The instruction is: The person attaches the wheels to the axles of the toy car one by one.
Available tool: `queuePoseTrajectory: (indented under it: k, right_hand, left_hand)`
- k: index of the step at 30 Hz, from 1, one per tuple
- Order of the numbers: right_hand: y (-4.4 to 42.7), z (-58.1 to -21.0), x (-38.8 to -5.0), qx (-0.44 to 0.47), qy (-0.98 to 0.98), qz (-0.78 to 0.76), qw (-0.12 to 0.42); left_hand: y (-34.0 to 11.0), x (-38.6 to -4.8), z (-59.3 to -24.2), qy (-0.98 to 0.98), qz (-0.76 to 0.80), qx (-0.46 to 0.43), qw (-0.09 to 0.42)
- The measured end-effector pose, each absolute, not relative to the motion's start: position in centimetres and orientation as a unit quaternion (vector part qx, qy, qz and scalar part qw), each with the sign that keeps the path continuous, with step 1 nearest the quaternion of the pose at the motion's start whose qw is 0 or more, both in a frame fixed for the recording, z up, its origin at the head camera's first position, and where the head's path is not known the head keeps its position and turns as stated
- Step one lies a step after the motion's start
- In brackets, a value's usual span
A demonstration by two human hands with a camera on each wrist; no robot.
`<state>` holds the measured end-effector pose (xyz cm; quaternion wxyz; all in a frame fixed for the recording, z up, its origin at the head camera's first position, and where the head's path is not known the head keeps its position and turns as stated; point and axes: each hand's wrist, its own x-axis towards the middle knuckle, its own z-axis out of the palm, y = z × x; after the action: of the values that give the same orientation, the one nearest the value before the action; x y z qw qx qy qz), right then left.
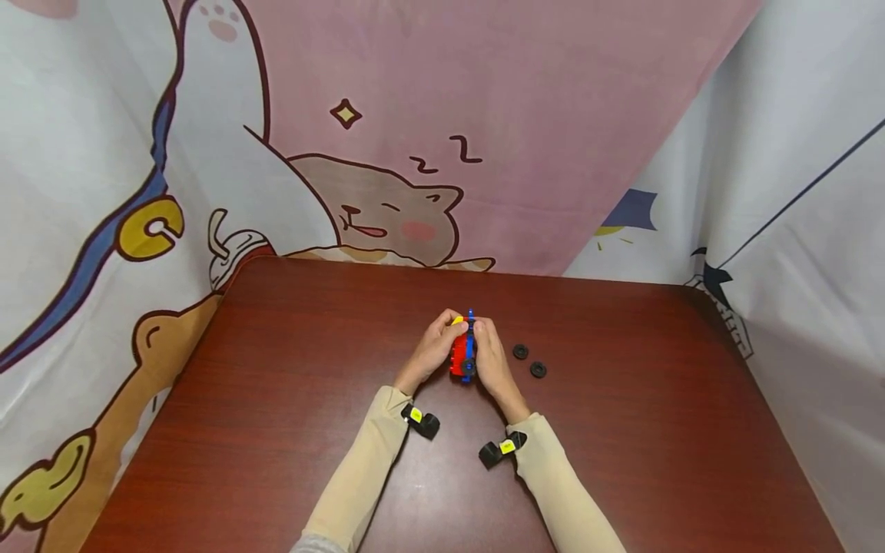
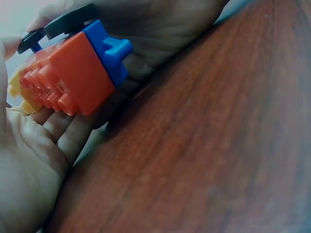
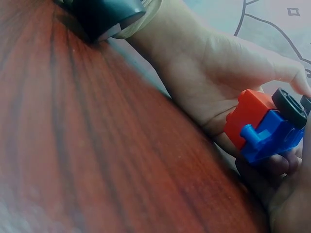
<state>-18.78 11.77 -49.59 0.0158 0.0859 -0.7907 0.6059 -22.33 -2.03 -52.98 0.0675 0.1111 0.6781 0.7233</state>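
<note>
A toy block car [image 1: 458,358] is held between both hands above the middle of the table. It has red studded bricks [image 2: 87,73], a yellow brick [image 2: 28,99] at its far end and a blue base [image 3: 274,138] turned to one side. Black wheels [image 3: 290,108] sit on the base. My left hand [image 1: 433,349] grips the red and yellow side, fingers curled beneath. From the blue side my right hand [image 1: 491,359] holds the car, its thumb near the far wheel. The fingers hide part of the far end.
Two loose black wheels, one nearer my hand [image 1: 521,352] and one closer to me [image 1: 538,370], lie just right of the right hand on the dark red wooden table [image 1: 311,346]. A printed cartoon curtain [image 1: 539,115] hangs behind the table.
</note>
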Motion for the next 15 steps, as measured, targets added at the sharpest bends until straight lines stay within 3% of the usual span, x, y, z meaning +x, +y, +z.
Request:
queuePoseTrajectory:
  k: [15]
  right_hand:
    - [11.80, -49.79, -18.68, 0.086, -0.788, 0.610, 0.022]
  left_hand:
    - [-2.16, -22.32, -53.12, 0.699, 0.704, 0.112, 0.056]
